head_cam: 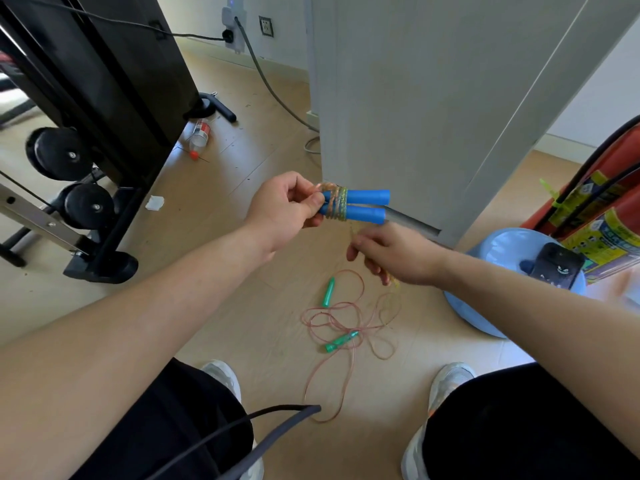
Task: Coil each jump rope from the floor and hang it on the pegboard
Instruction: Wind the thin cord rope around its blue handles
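Holding level in front of the body, the left hand (284, 206) pinches one end of the blue-handled jump rope (363, 205) between thumb and curled fingers. The two handles lie side by side, and the cord (337, 203) is wound round them just beside the fingertips.

The right hand (391, 252) is below and to the right of the left. Its fingers are curled on a thin strand of the same cord; that detail is blurred.

The floor (242, 289) is pale wood plank with scattered specks. On it, below both hands and between the shoes (225, 375), lies the green-handled jump rope (341, 341), uncoiled, its pinkish cord in loose tangled loops.

Beyond the hands, close: a white panel (415, 98), standing upright, its lower edge just behind the blue handles.

Left of the left hand: a black gym machine (104, 81) and a bottle (200, 135) lying on the floor.

Right of the right hand: a blue basin (502, 251), with red fire extinguishers (606, 202) past it.

Open floor runs between the machine and the panel, toward a wall socket (266, 26).
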{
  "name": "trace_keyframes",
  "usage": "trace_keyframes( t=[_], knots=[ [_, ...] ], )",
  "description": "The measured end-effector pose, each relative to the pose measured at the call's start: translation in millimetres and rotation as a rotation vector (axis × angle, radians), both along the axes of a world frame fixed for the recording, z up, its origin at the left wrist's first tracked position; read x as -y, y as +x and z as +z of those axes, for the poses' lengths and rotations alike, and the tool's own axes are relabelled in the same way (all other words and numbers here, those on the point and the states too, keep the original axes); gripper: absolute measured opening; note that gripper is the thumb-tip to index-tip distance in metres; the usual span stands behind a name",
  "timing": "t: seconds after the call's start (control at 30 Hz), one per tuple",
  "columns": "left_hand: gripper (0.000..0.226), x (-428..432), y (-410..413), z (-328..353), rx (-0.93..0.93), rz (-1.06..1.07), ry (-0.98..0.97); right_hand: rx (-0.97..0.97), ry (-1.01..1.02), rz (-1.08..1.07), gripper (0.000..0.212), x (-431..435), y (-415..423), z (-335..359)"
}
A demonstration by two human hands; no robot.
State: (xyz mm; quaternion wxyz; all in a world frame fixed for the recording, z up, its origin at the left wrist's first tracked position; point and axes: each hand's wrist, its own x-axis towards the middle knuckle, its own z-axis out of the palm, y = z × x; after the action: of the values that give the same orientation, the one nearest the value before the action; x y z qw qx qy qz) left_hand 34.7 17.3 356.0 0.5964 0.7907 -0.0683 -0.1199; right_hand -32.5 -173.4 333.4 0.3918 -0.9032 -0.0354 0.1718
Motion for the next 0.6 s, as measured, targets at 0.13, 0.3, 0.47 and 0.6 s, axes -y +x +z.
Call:
trace_keyframes(
  t=[0.13,0.3,0.47,0.6],
  knots=[
    [0.016,-0.4,5.9,-8.1,0.156,0.078,0.208,0.127,-0.147,0.084,0.023,-16.4,-10.4,16.3],
    [0.027,1.1,6.4,-8.1,0.351,-0.004,0.371,0.276,-0.160,-0.057,0.026,0.4,-3.0,36.8],
    [0.027,7.6,0.9,-7.2,0.376,-0.153,0.420,0.319,-0.152,-0.070,0.023,16.5,5.7,37.4],
    [0.021,9.3,-4.4,-5.2,0.300,-0.302,0.390,0.285,-0.080,-0.035,0.022,29.2,12.0,33.3]
  ],
)
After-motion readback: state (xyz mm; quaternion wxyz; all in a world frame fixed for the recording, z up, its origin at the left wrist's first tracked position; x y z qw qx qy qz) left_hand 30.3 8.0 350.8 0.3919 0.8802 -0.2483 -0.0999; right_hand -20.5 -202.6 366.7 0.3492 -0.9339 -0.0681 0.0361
